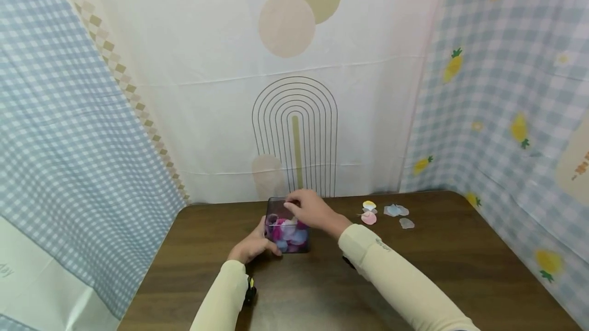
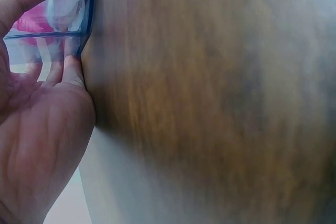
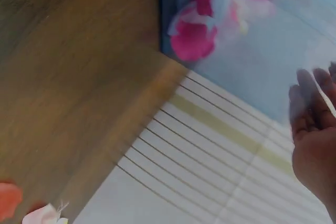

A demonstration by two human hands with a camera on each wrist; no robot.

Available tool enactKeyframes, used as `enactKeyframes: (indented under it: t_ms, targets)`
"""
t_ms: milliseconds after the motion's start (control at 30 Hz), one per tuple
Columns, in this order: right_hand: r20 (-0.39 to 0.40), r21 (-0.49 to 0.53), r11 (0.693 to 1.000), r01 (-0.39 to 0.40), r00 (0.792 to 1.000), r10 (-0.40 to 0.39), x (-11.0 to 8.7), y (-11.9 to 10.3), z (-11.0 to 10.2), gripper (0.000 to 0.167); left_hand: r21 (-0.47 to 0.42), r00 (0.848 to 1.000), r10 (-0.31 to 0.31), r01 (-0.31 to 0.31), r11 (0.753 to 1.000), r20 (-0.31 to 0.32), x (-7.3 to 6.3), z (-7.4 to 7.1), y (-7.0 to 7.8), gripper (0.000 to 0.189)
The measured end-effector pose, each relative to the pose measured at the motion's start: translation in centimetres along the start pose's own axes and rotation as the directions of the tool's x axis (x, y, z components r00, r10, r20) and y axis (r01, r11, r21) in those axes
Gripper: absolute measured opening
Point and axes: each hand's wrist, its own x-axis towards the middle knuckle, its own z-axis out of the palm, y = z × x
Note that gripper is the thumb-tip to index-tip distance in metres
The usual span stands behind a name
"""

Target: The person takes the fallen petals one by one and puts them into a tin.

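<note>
A clear plastic box (image 1: 294,247) with dark edges stands on the wooden table, holding pink, purple, white and pale blue fabric petals (image 1: 289,230). My left hand (image 1: 254,244) grips the box at its left side. In the left wrist view, the thumb and fingers of this hand (image 2: 39,114) lie on opposite sides of the box corner (image 2: 79,45). Over the upper part of the box, my right hand (image 1: 309,209) bends down with curled fingers. In the right wrist view, a thin white petal edge (image 3: 322,96) shows between the fingers of that hand (image 3: 315,135).
Loose petals lie on the table to the right of the box: a pink one (image 1: 369,218), a white-and-yellow one (image 1: 369,205), pale blue ones (image 1: 393,210) and a whitish one (image 1: 407,223). A patterned cloth (image 1: 221,131) hangs right behind the table's back edge.
</note>
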Motion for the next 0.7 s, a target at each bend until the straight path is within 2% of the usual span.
enactKeyframes:
  t_ms: [167,367,533,700]
  targets:
    - [-0.031,0.06,0.996,-0.06,0.998,0.062,-2.8,2.0,-3.8,0.027,0.013,1.0,0.009,-0.009,1.0,-0.008,0.2,0.3,0.1,0.113]
    - [-0.062,0.013,0.99,-0.143,0.988,0.144,-6.9,7.8,-7.8,0.023,0.014,1.0,0.012,-0.012,1.0,-0.003,0.6,0.3,0.0,0.113]
    - [-0.071,-0.012,0.972,-0.234,0.97,0.233,-9.5,12.0,-9.3,0.018,0.014,1.0,0.009,-0.009,1.0,0.002,0.7,0.0,-0.2,0.113]
    - [-0.082,-0.016,0.97,-0.244,0.967,0.242,-10.8,13.6,-9.4,0.02,-0.003,1.0,0.013,-0.013,1.0,0.0,0.7,-0.1,-0.3,0.113]
